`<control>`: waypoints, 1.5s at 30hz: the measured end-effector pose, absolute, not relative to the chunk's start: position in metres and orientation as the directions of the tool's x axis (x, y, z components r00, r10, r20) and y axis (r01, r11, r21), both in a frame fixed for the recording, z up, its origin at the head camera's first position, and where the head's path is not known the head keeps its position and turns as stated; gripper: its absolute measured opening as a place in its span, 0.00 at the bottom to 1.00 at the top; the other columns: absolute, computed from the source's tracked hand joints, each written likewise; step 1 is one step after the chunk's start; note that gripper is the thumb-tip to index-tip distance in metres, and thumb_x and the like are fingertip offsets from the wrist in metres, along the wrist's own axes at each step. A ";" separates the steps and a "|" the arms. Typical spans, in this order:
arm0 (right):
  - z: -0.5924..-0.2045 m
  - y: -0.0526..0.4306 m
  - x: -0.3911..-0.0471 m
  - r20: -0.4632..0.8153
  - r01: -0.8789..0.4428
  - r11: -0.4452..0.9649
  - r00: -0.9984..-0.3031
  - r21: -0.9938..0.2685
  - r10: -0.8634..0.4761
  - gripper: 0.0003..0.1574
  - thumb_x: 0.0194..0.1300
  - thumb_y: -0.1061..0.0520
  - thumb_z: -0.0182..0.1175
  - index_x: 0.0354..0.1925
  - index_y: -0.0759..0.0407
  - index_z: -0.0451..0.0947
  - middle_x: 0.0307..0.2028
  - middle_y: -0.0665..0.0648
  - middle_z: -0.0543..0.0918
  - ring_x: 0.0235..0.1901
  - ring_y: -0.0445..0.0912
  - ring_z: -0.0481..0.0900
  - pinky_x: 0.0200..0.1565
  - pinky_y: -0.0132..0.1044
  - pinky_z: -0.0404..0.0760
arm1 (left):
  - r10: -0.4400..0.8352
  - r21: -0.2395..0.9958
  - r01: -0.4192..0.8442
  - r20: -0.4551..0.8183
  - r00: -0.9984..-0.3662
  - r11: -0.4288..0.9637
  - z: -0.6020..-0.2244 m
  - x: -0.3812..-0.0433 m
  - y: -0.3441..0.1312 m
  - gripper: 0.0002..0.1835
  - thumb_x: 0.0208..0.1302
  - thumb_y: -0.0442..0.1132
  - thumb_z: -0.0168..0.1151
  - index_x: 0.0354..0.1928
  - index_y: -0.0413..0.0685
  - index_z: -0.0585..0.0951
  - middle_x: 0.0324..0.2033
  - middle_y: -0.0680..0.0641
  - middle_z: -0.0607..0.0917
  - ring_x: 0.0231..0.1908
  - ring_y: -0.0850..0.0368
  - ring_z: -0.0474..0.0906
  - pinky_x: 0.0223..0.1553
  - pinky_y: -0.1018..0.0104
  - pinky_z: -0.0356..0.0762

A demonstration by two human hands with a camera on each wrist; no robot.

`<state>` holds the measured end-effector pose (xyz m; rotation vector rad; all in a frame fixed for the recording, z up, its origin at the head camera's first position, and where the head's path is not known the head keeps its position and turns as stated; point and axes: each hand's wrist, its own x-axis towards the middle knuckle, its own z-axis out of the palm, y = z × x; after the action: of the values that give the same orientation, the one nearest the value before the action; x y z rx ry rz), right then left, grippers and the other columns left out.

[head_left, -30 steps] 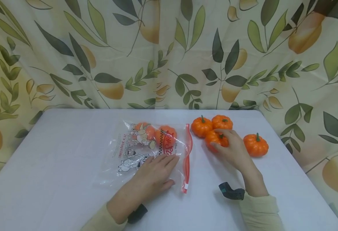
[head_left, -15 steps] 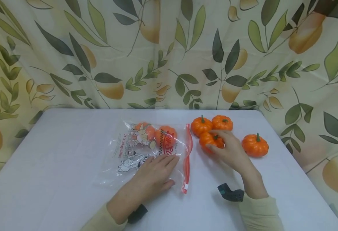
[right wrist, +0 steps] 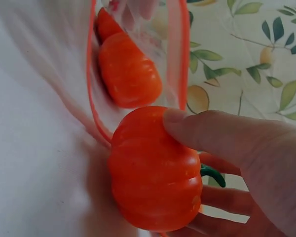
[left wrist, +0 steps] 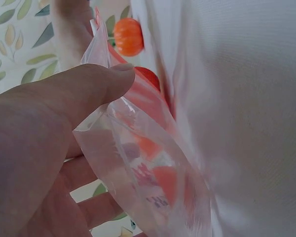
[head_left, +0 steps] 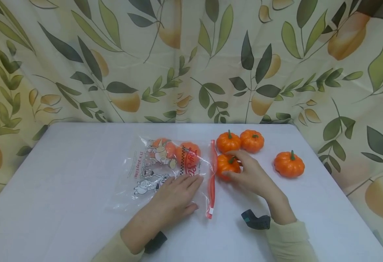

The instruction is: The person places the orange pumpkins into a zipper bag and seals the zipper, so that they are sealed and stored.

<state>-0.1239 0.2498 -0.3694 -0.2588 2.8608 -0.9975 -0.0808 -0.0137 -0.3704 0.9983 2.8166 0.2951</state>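
My left hand (head_left: 173, 198) lies over the near part of a clear zip bag (head_left: 129, 174) with a red closure and cartoon print. In the left wrist view, a fold of the bag's film runs between its thumb and fingers. Two orange pumpkins (head_left: 190, 153) show inside the bag. Right at the bag's mouth, my right hand (head_left: 251, 173) grips a small orange pumpkin (right wrist: 155, 168) with a green stem, thumb on one side and fingers on the other. The right wrist view shows the red-edged mouth (right wrist: 90, 64) parted, pumpkins lying within.
Behind the gripped pumpkin stand two more pumpkins, one upright-stemmed (head_left: 228, 141) and one beside it (head_left: 252, 141). Another pumpkin (head_left: 289, 165) stands apart at the right. All are on a white-covered table (head_left: 63, 174), with a leaf-patterned curtain (head_left: 191, 65) along its back edge.
My right hand has moved left with the gripped pumpkin, bringing it from beside the other pumpkins to the bag's red-edged mouth. My left hand and the bag look unmoved.
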 end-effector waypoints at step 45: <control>-0.402 0.237 -0.133 -0.047 -0.092 0.565 -0.973 -0.820 -0.226 0.32 0.63 0.57 0.67 0.55 0.60 0.58 0.60 0.65 0.71 0.64 0.62 0.72 0.65 0.57 0.72 | 0.662 0.186 0.647 -0.026 -0.749 0.740 -0.372 -0.082 -0.015 0.38 0.65 0.53 0.65 0.74 0.55 0.64 0.71 0.53 0.71 0.70 0.50 0.67 0.69 0.44 0.67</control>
<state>-0.1330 0.2374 -0.4021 -0.2704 2.6476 -1.3735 -0.0817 -0.0150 -0.3719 1.0725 2.8454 0.2532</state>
